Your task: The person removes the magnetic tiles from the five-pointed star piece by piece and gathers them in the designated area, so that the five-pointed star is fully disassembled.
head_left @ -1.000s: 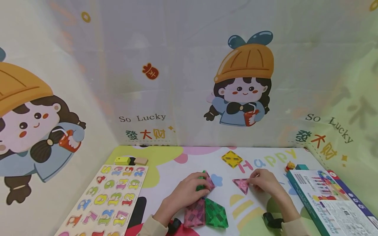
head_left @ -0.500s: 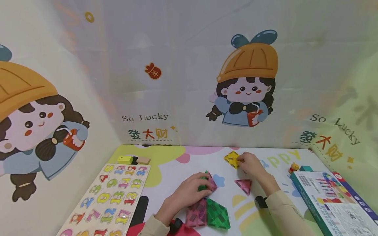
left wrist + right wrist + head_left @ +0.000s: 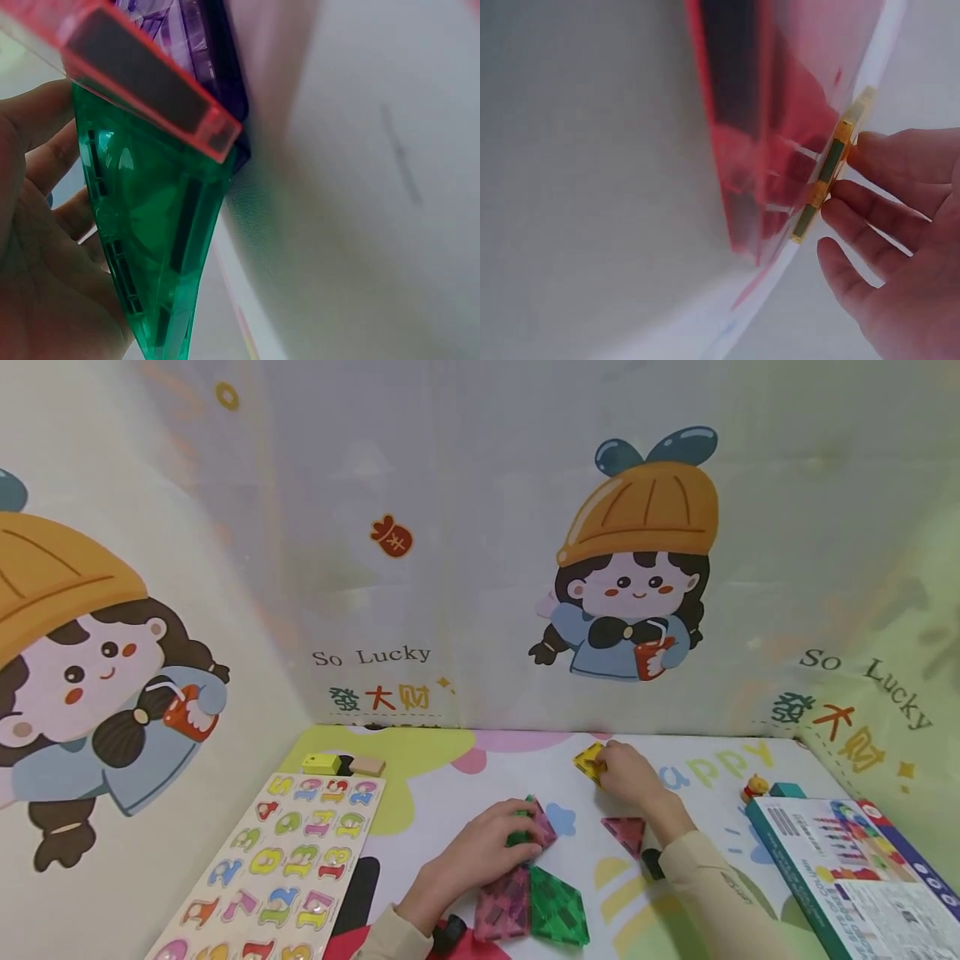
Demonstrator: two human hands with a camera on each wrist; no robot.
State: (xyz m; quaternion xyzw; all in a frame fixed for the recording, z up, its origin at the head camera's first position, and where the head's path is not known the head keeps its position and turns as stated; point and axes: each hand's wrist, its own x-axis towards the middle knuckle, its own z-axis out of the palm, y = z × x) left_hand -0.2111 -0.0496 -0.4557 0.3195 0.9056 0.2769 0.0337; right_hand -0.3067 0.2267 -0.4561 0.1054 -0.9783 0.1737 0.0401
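My left hand (image 3: 487, 843) holds a small upright group of magnetic tiles at mid-table, a green tile (image 3: 150, 210) with pink and purple ones against it. Its fingers lie behind the green tile in the left wrist view. Nearer me lie a pink square tile (image 3: 501, 906) and a green tile (image 3: 558, 906), side by side. My right hand (image 3: 633, 772) is at the far side of the table, pinching a yellow magnetic tile (image 3: 588, 763) by its fingertips. A pink triangular tile (image 3: 624, 835) lies just in front of that hand, large and blurred in the right wrist view.
A wooden number puzzle board (image 3: 288, 860) lies on the left, with a yellow block (image 3: 321, 764) and a tan block (image 3: 367, 766) behind it. On the right are a boxed set (image 3: 855, 860), a small figure (image 3: 754, 787) and a teal block (image 3: 787, 790). A printed curtain stands behind.
My right hand has let go of the pink triangular tile, moved away from me to the yellow tile and taken hold of it. My left hand has stayed at the tile group.
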